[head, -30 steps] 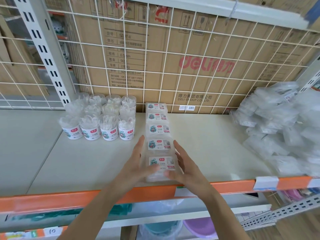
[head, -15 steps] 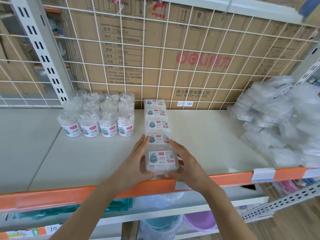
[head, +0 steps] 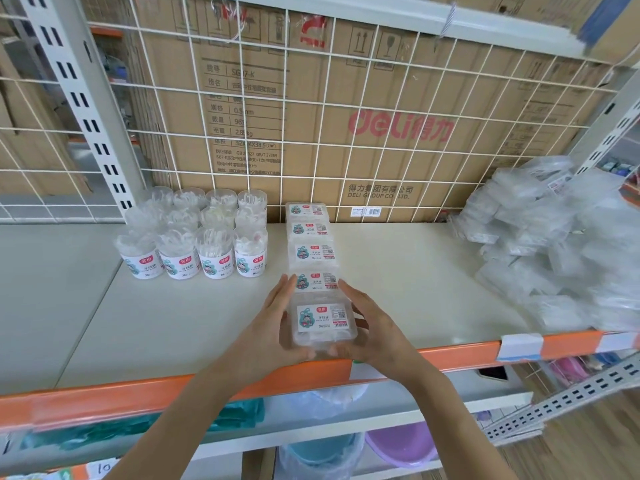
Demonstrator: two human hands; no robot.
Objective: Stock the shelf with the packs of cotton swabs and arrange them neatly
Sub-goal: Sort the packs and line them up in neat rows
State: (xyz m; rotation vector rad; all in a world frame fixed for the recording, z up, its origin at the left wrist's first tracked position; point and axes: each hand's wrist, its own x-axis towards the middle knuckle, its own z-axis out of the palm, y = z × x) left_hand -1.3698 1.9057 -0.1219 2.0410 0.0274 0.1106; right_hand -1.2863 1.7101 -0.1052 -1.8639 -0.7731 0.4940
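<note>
Clear tubs (head: 194, 244) stand grouped up-left of my left grip (head: 273, 327). That grip and my right grip (head: 375, 329) clasp the front pack (head: 323, 322) between them, fingers (head: 281, 292) along its sides, thumbs curled at its near edge, at the front of the shelf (head: 415, 289). Four more packs (head: 311, 252) line up just beyond. Bagged packs (head: 561, 258) heap well to the right.
</note>
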